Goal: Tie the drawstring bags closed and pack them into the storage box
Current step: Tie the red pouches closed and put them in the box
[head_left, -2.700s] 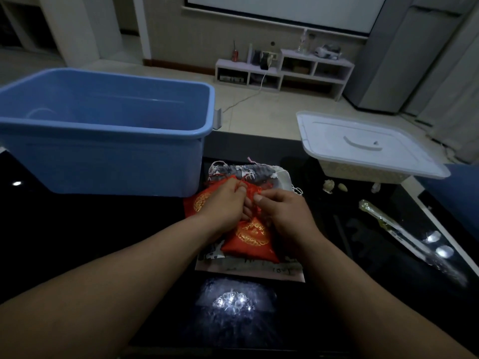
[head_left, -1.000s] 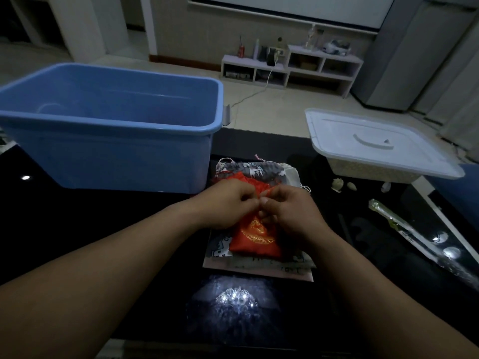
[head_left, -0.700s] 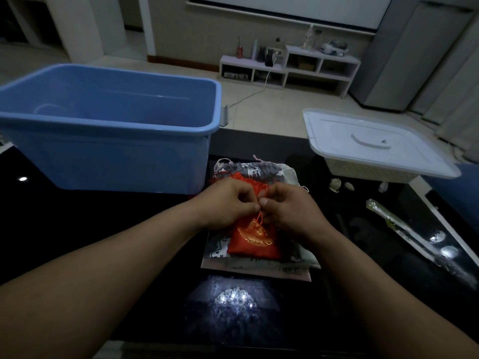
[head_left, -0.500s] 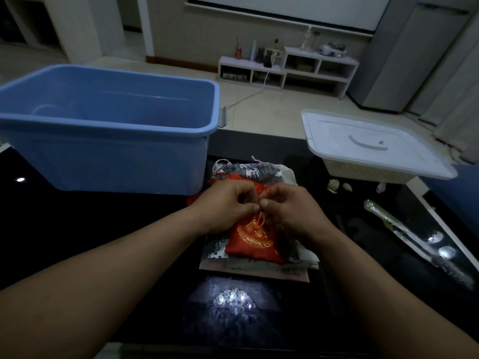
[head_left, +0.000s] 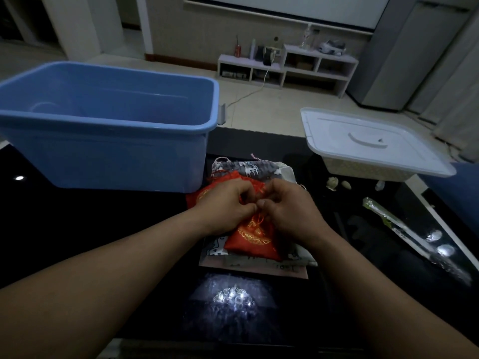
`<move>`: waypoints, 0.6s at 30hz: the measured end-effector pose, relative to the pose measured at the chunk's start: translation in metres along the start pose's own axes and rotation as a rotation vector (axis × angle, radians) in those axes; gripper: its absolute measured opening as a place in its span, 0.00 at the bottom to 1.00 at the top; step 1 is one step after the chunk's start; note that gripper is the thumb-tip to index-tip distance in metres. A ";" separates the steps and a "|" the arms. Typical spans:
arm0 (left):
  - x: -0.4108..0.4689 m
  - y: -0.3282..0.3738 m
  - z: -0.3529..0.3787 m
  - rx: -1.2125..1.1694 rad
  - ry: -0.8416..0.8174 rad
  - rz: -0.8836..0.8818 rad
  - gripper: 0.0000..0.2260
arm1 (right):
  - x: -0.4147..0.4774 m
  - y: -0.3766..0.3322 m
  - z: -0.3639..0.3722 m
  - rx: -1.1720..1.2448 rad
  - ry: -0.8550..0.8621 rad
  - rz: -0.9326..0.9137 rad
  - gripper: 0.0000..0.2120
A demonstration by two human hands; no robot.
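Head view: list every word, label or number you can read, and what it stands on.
Nothing reads clearly.
Pale bag: dark print near its front edge, too blurred.
Red bag: gold emblem, no legible characters.
Red can on the far shelf: too small.

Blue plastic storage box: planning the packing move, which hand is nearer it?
Left. The left hand is just off the near right corner of the blue plastic storage box; the right hand lies farther right.
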State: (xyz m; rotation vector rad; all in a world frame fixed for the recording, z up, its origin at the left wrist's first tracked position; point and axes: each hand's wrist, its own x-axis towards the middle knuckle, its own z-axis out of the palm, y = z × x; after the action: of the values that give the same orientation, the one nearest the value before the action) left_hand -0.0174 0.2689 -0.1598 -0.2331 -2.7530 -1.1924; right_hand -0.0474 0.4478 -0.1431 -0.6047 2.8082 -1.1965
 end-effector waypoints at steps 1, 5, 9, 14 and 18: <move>0.000 0.000 0.002 0.026 0.012 0.003 0.08 | -0.001 -0.001 0.001 -0.012 0.024 -0.008 0.04; -0.002 -0.001 0.009 0.104 0.061 0.045 0.09 | -0.001 -0.001 0.003 -0.037 0.075 -0.021 0.03; -0.004 -0.004 0.013 0.043 0.053 0.023 0.07 | -0.001 0.000 0.003 -0.023 0.082 0.015 0.03; -0.003 -0.004 0.012 -0.079 0.002 0.021 0.03 | 0.001 0.005 0.001 0.096 0.034 0.077 0.03; -0.001 -0.005 0.013 -0.056 0.044 0.021 0.03 | -0.002 0.004 0.000 0.329 -0.002 0.146 0.03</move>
State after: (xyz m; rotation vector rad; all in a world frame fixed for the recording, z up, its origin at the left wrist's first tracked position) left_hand -0.0178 0.2745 -0.1724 -0.2387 -2.6760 -1.2547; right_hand -0.0473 0.4509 -0.1461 -0.3716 2.5163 -1.5733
